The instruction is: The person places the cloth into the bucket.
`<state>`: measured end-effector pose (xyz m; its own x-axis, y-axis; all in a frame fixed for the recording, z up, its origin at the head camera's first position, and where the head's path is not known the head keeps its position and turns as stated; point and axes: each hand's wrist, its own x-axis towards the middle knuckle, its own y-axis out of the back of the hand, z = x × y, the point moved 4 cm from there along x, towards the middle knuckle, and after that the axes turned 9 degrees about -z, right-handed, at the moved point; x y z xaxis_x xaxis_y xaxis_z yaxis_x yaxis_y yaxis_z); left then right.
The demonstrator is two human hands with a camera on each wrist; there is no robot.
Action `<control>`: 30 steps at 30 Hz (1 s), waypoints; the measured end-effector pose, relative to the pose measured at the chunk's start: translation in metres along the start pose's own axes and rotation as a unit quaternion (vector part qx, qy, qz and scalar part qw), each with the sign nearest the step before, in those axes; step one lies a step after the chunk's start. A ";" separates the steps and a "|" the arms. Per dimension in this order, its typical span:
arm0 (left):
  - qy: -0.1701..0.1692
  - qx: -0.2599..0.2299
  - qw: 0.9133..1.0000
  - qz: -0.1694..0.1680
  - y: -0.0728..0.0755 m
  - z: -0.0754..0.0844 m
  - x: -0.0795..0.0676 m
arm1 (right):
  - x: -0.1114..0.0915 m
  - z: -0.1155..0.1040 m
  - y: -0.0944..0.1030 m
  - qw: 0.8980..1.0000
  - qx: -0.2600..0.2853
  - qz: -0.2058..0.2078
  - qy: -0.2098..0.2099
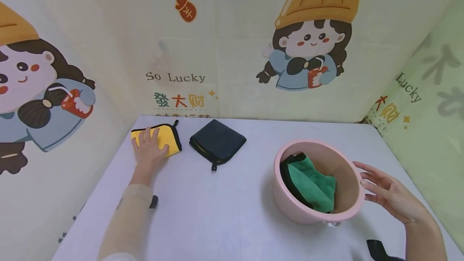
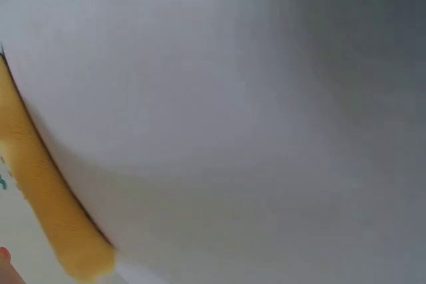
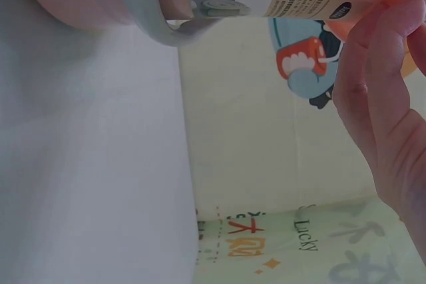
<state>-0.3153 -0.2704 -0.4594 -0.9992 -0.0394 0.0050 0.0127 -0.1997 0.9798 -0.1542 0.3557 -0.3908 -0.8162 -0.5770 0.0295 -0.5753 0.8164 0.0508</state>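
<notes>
Table (image 1: pixel 224 220) in the head view: near its far left corner the left hand (image 1: pixel 150 150), fingers spread, rests on a yellow cloth (image 1: pixel 170 137) with black trim, not gripping it. A dark folded cloth (image 1: pixel 219 142) lies just to the right. Farther right stands a pink bucket (image 1: pixel 290 208) with a green cloth (image 1: pixel 311 184) inside; the right hand (image 1: pixel 391 196), fingers loosely bent, touches its outer side near the rim.

In the left wrist view, the yellow cloth's edge runs down the left side, with what is probably a fingertip in the lower corner.

In the right wrist view, bent fingers meet the bucket's wall, beyond its pale handle (image 3: pixel 143 4) and printed label (image 3: pixel 283 4).
</notes>
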 end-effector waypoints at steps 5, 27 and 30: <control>0.015 -0.012 0.999 -0.044 -0.010 -0.016 -0.006 | 0.000 -0.001 0.000 1.000 0.002 -0.002 0.005; 0.054 -0.038 0.990 -0.127 -0.023 -0.046 -0.017 | 0.000 -0.002 -0.002 1.000 -0.007 0.000 0.012; 0.052 -0.045 0.989 -0.130 -0.022 -0.044 -0.016 | 0.000 -0.002 -0.003 1.000 -0.004 -0.002 0.014</control>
<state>-0.2983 -0.3084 -0.4894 -0.9597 -0.0756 -0.2707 -0.2367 -0.3019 0.9235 -0.1526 0.3536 -0.3893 -0.8117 -0.5811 0.0580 -0.5784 0.8137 0.0586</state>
